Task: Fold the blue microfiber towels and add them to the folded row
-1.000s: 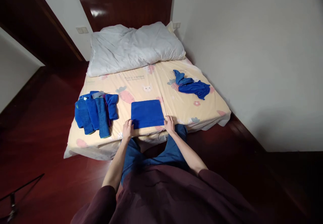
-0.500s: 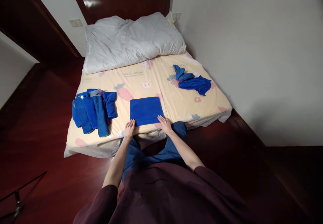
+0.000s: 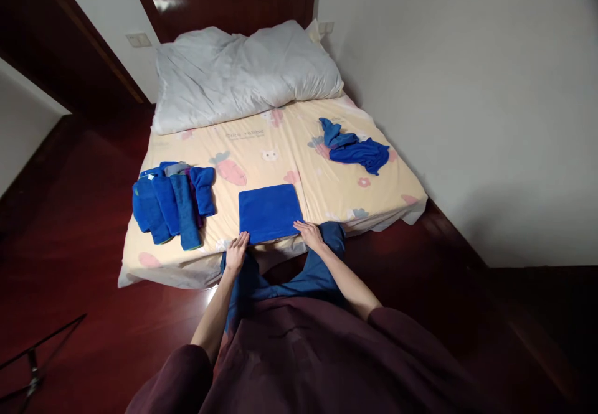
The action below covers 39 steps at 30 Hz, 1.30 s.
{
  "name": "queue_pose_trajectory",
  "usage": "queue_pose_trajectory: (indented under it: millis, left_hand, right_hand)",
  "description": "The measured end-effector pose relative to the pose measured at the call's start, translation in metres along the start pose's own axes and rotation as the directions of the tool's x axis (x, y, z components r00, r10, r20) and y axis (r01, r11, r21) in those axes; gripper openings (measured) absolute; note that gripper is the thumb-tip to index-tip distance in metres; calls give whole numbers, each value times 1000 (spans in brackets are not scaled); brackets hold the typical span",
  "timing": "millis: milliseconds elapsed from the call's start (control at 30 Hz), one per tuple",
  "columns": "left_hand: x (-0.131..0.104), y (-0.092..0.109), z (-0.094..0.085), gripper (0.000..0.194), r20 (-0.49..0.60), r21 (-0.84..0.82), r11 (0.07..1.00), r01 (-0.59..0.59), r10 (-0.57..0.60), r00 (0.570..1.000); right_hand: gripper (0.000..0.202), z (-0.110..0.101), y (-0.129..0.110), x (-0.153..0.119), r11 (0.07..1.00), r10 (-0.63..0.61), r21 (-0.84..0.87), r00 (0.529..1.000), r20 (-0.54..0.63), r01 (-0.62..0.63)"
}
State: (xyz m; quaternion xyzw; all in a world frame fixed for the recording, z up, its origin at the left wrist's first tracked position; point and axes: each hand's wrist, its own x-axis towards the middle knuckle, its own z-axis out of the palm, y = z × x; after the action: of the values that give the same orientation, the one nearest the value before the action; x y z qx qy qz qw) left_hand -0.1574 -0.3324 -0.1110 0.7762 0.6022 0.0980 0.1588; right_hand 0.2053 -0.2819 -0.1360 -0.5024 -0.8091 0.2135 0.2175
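Note:
A blue cloth, folded into a flat rectangle, lies at the front edge of the bed. At its near left corner is my left hand, fingers wrapped round that corner. My right hand touches the near right corner with its fingers stretched out over the cloth. To the left lies a row of rolled or folded blue cloths, with grey and purple ones among them. Crumpled blue cloths rest on the right side of the bed.
The bed has a patterned yellow sheet. A bunched white quilt covers its far end. A wall stands on the right. On the floor at lower left is a thin black stand.
The folded blue cloth has slid a little toward me, with both hands moving back at its near corners. The other cloths lie as before.

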Motion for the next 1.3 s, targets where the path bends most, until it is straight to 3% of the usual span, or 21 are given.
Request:
queue_pose_trajectory:
  millis: [200, 300, 467, 667, 933, 1300]
  left_hand:
    - [7, -5, -2, 69, -52, -255, 959, 122, -139, 989]
    - [16, -13, -12, 57, -45, -393, 899, 194, -229, 972]
    - [25, -16, -22, 34, -27, -504, 823, 262, -318, 948]
    - [29, -17, -14, 37, -98, -490, 833, 256, -344, 934]
    - [30, -21, -7, 31, -91, -457, 828, 325, -407, 909]
    - [31, -23, -6, 30, -87, -441, 837, 324, -399, 913]
  right_hand:
    - [65, -2, 2, 7, 940, 224, 273, 974, -37, -206]
    - [58, -3, 4, 10, 865, 332, 422, 940, -76, -271]
    - [39, -3, 7, 15, 820, 401, 493, 906, -133, -290]
    - [31, 2, 14, 21, 795, 473, 510, 861, -184, -328]
    - [31, 3, 19, 26, 788, 452, 520, 883, -125, -330]
    - [35, 0, 20, 24, 793, 456, 502, 882, -115, -345]
